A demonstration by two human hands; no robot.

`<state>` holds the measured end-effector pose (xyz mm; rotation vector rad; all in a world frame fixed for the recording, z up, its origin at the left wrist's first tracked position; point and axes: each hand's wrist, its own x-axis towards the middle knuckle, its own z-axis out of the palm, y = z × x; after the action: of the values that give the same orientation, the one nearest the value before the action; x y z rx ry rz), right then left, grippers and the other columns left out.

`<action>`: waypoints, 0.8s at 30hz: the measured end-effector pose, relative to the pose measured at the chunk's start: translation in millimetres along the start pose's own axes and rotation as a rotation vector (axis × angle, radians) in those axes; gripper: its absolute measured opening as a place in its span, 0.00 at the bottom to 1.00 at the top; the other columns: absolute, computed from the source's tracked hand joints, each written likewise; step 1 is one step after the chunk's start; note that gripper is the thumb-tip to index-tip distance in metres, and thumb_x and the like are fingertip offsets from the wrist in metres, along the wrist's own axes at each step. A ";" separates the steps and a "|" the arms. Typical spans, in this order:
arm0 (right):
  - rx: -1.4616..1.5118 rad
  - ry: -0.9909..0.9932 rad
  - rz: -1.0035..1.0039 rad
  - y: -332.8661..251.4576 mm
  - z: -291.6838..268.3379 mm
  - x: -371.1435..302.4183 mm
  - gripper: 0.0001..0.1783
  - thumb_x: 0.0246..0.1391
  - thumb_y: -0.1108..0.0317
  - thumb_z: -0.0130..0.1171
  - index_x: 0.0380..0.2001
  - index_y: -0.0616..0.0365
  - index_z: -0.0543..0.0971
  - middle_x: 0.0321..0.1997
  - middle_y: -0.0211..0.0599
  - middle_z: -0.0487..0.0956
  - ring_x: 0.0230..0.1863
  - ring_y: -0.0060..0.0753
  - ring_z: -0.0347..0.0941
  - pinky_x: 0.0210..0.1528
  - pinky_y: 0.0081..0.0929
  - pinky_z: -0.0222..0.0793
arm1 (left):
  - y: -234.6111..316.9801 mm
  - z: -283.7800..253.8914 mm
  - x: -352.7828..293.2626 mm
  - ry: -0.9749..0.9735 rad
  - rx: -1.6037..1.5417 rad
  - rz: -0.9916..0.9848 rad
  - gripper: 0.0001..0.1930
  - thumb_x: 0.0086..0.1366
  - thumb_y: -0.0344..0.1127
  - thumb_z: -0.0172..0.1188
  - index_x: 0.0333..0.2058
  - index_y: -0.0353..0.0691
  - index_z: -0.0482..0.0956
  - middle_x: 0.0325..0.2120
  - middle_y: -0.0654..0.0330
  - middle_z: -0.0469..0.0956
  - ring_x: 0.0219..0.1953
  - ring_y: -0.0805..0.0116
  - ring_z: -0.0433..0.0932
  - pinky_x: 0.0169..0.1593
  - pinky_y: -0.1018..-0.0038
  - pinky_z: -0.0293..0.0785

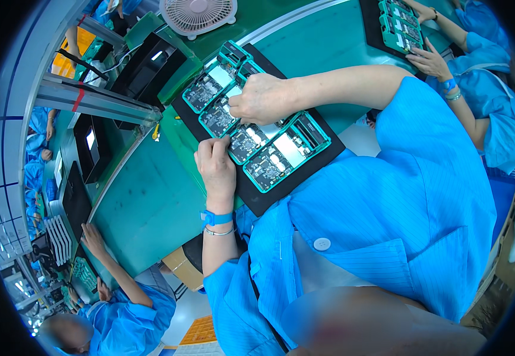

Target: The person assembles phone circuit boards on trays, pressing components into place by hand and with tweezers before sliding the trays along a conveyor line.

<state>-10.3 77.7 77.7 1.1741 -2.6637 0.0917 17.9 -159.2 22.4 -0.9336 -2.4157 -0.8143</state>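
Several green frames [262,189] lie in a slanted row on a black mat [258,203]. Each holds a dark circuit board [267,168] and a silver-white plate [290,148]. Reaching across from the right, my right hand [263,99] hovers over the middle frames with its fingers curled into a pinch. Whatever sits between those fingertips is hidden. My left hand [216,166] rests at the left edge of the row, fingers bent and pressed together, thumb against a frame's rim. A blue wrist strap [214,218] circles my left wrist.
A pink fan [198,15] stands beyond the mat. Black trays [147,66] and a metal post [104,101] are at the left on the green bench [144,199]. Co-workers in blue sit at lower left and upper right; the latter's hands touch another green frame set [401,26].
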 end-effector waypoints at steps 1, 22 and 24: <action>0.025 -0.032 0.021 -0.1 -1.2 0.5 0.13 0.53 0.58 0.66 0.29 0.57 0.80 0.31 0.34 0.79 0.27 0.41 0.81 0.25 0.38 0.76 | 0.1 -0.2 -0.3 -0.003 0.000 -0.007 0.13 0.56 0.18 0.62 0.38 0.42 0.83 0.34 0.59 0.76 0.39 0.57 0.75 0.43 0.64 0.70; 0.072 -0.091 0.062 0.8 -6.3 1.7 0.14 0.53 0.57 0.66 0.29 0.57 0.80 0.32 0.35 0.80 0.29 0.45 0.81 0.27 0.42 0.77 | -18.4 0.2 9.5 -0.056 -0.063 0.132 0.11 0.54 0.19 0.64 0.34 0.42 0.82 0.29 0.59 0.73 0.34 0.58 0.72 0.38 0.64 0.69; 0.069 -0.086 0.050 1.7 -4.3 3.3 0.14 0.53 0.57 0.66 0.30 0.57 0.80 0.32 0.35 0.80 0.29 0.45 0.81 0.28 0.42 0.77 | -17.6 -0.5 7.8 -0.042 -0.056 0.119 0.11 0.53 0.19 0.64 0.34 0.42 0.82 0.29 0.59 0.73 0.33 0.58 0.72 0.38 0.64 0.69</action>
<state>-12.9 77.2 82.7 1.1568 -2.7860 0.1456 0.2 -166.6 20.7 -1.1153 -2.3572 -0.8300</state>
